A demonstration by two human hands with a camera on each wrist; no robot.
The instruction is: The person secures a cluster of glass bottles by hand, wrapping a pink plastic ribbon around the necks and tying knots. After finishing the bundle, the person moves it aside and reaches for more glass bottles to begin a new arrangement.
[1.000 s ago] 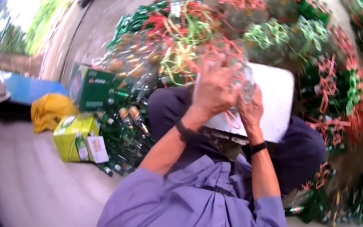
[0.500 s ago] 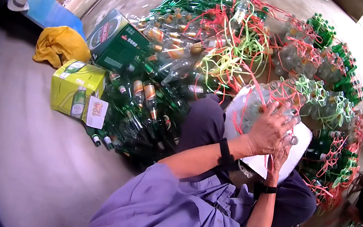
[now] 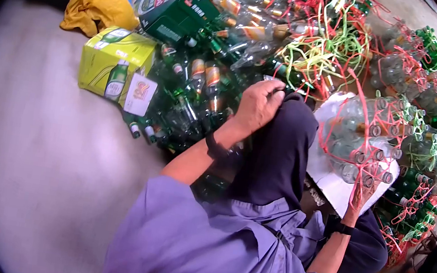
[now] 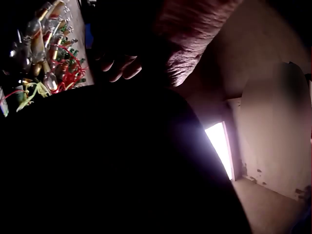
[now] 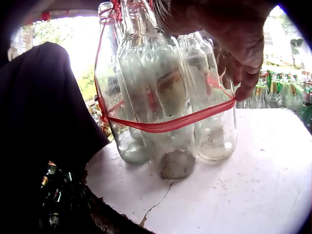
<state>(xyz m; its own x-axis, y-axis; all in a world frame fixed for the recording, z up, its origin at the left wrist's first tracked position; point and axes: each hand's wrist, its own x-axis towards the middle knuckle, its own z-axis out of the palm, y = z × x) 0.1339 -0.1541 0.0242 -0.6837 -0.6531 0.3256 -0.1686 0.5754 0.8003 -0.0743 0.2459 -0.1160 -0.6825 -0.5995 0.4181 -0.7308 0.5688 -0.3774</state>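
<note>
Clear glass bottles (image 3: 350, 142) bound with red strap stand together on a white board (image 3: 325, 180) across the lap. My right hand (image 3: 362, 195) grips the bundle's near side; the right wrist view shows its fingers (image 5: 246, 80) bent around the bottles (image 5: 168, 97), above a red band (image 5: 170, 124). My left hand (image 3: 260, 106) is away from the bundle, beside the raised knee and above loose green bottles. Its fingers are loosely bent, with nothing visible in them; the left wrist view shows several dim fingertips (image 4: 122, 68).
Loose bottles (image 3: 191, 110) lie on the left, beside a green carton (image 3: 178, 9), a yellow-green carton (image 3: 107, 69) and a yellow cloth (image 3: 96, 8). Tangled red and green straps (image 3: 331, 46) lie ahead. More strapped bundles (image 3: 426, 148) stand on the right.
My left hand has left the bottles and moved left to the knee. My right hand has stayed at the bundle. The head view has swung towards the left-hand pile.
</note>
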